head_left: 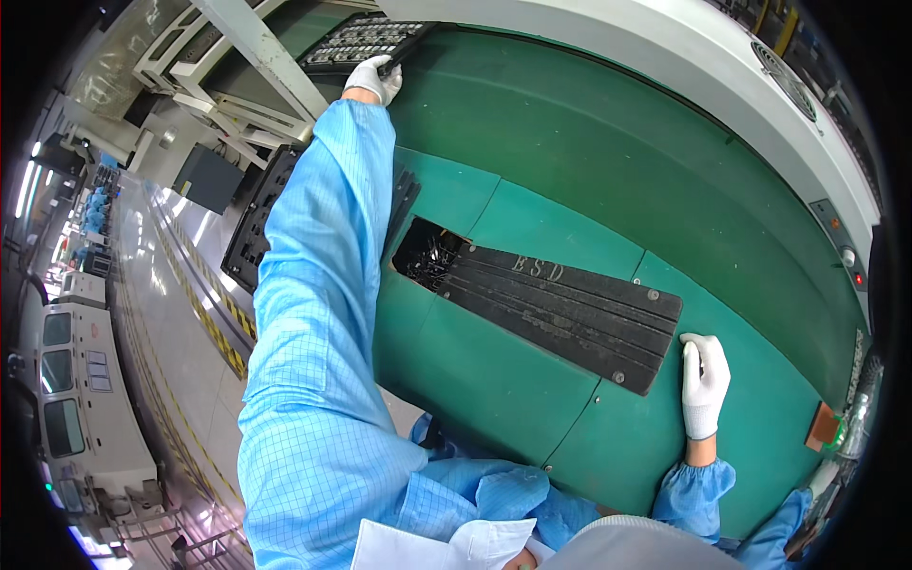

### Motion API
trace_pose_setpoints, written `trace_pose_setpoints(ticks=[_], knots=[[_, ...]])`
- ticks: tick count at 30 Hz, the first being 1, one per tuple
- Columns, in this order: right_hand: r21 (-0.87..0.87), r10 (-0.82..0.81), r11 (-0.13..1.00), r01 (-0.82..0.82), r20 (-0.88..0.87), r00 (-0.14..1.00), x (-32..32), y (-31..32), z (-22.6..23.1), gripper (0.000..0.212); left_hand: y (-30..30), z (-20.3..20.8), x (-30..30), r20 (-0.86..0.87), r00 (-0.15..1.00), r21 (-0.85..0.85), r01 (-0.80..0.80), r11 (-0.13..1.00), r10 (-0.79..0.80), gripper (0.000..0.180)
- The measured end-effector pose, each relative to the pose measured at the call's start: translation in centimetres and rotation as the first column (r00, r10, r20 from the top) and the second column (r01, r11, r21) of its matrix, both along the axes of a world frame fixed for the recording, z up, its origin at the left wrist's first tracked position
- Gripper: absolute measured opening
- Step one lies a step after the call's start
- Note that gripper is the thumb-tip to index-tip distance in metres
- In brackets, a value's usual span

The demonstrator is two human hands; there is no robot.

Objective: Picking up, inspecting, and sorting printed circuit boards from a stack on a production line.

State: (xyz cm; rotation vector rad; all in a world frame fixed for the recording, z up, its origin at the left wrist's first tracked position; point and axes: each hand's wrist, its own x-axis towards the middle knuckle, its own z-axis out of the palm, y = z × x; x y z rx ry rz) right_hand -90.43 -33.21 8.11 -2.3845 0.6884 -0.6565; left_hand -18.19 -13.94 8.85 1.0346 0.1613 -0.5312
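My left hand (375, 80), in a white glove, reaches far forward and grips the near right corner of a black tray (418, 40). Small light-coloured parts sit in rows in that tray. The fingers are closed on its rim, and part of the tray lies behind a pale frame post. My right hand (705, 380), also gloved in white, rests on the green work surface (532, 380) with its fingers curled and nothing visible in them. Just left of it lies the wide end of a long black grooved plate (570, 309) with pale lettering, fixed by screws.
A square dark opening (427, 255) with wires inside adjoins the plate's narrow end. Another black tray (252, 228) stands left of my left arm. A white machine housing (665, 43) overhangs the far side. A brown block (821, 427) lies at the right edge.
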Motion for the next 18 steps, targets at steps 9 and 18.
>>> trace_pose_setpoints(ticks=[9,18], knots=[[0.016,0.044,0.999,-0.045,0.032,0.999,-0.2,-0.1,0.2,0.013,4.4,7.1,-18.4,0.145,0.981,0.087,0.114,0.99,-0.126,0.017],[0.015,0.049,0.999,-0.051,0.095,0.994,-0.9,-0.8,-1.3,0.015,11.9,13.0,-31.1,0.083,0.928,0.025,0.362,0.932,-0.363,0.022]])
